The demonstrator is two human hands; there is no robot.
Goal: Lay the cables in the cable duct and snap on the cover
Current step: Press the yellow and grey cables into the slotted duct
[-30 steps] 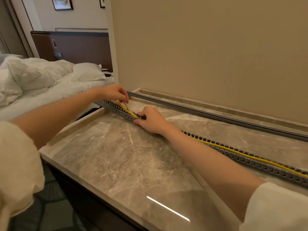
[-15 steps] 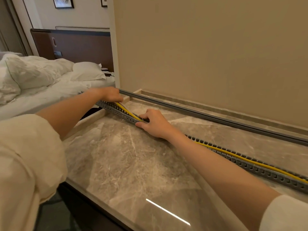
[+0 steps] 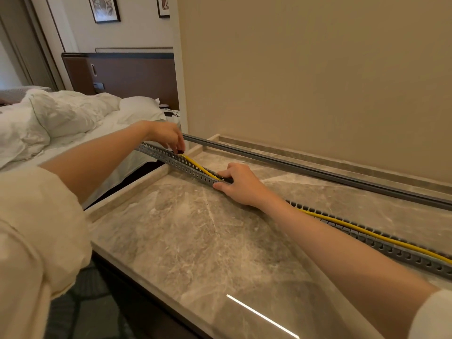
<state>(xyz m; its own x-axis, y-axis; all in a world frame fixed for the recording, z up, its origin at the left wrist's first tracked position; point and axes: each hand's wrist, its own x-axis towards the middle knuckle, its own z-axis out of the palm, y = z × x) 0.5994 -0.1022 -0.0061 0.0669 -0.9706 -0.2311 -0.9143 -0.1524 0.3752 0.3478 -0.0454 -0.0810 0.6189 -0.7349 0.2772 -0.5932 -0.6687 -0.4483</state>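
The slotted grey cable duct point(image 3: 181, 162) lies along the marble tabletop point(image 3: 195, 241), its left end past the edge. A yellow cable point(image 3: 367, 232) runs inside and bows up between the hands. The right hand point(image 3: 241, 184) presses it down, fingers curled on the duct wall; the left hand point(image 3: 166, 135) pinches a dark cable end. If released, it may spring out. The cover point(image 3: 318, 171) lies beyond the fingers. No writing is legible.
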